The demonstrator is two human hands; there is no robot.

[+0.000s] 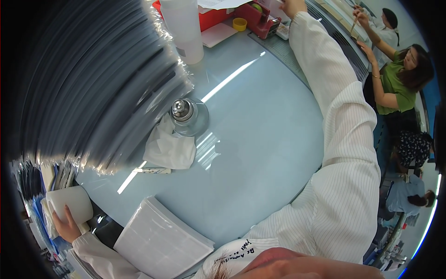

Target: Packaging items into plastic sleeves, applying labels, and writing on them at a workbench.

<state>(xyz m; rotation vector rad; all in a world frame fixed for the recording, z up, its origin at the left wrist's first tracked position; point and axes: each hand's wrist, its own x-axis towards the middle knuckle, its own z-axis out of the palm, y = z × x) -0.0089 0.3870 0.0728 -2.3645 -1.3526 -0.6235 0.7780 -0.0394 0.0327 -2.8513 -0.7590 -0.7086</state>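
Observation:
At the far left, my left hand [68,227] is closed against a white cylindrical roll [76,203], its fingers bent over the near side. My right arm, in a striped white sleeve, reaches far forward. My right hand [294,6] is at the top edge beside a red tape dispenser [265,23]; its fingers are partly cut off, so what it touches does not show. On the table between my arms stands a clear bottle [199,118] with a metal pump top. A crumpled white tissue [173,149] lies against it, with a small white stick-shaped item [153,170] close by.
A big stack of dark sheets in clear sleeves [97,83] covers the left of the glossy table [265,139]. Near me lies a pile of clear-wrapped white sheets [162,237]. A tall translucent container [184,32] and a yellow cap [239,24] stand at the back. Several people work at right.

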